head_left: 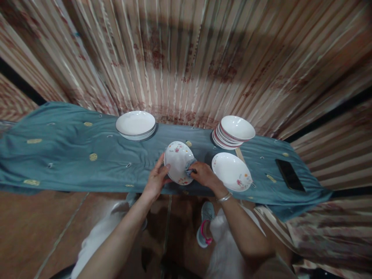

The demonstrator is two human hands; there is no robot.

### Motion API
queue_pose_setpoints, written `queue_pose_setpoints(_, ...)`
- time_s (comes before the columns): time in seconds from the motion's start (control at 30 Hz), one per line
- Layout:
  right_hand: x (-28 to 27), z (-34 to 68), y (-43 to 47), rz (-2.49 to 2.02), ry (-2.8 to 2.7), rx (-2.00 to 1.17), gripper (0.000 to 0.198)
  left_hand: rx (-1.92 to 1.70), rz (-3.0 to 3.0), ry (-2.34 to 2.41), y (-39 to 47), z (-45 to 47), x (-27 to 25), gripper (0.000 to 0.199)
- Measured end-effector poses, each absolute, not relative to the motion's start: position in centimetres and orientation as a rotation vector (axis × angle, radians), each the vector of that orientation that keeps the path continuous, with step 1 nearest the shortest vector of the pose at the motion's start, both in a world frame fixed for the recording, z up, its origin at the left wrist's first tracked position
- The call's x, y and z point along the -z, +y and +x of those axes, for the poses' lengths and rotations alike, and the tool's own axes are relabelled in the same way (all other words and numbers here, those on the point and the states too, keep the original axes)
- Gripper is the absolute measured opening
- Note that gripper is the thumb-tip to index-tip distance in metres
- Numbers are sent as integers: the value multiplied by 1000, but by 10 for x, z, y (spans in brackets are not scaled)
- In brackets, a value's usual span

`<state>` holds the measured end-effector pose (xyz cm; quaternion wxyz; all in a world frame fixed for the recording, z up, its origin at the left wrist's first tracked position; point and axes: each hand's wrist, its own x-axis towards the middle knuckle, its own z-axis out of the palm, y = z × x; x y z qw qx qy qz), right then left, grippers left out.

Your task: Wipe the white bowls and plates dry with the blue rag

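Note:
A white plate with a floral pattern (pixel 178 164) is held up, tilted, above the front of the table. My left hand (pixel 157 176) grips its left rim, thumb on the face and fingers behind. In my right hand (pixel 203 173) is a bunched grey-blue cloth (pixel 190 167), pressed against the plate's right side. Just right of that hand, a second floral plate (pixel 231 170) lies on the table, partly behind my wrist.
A blue-green cloth (pixel 116 162) covers the narrow table. Stacked plates (pixel 136 123) stand at back left, stacked bowls (pixel 236 128) at back right. A dark phone (pixel 290 175) lies near the right end. Pleated curtains (pixel 174 58) hang behind the table.

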<state>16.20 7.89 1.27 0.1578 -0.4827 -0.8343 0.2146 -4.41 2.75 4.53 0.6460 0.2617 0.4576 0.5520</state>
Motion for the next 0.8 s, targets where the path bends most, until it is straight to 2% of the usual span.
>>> queue_pose_setpoints(0.23,1,149,96,-1432,-2144,-353,30,-1253,602,1040,28,-44,-41,98)
queue_pose_setpoints(0.5,12,123,127,-1301,-1781,-614,43,-1248,569,1028,28,-45,-40,101)
queue_pose_setpoints(0.8,6,97,132,-1111,-1729,-884,46,-1249,555,1003,26,-45,-42,96)
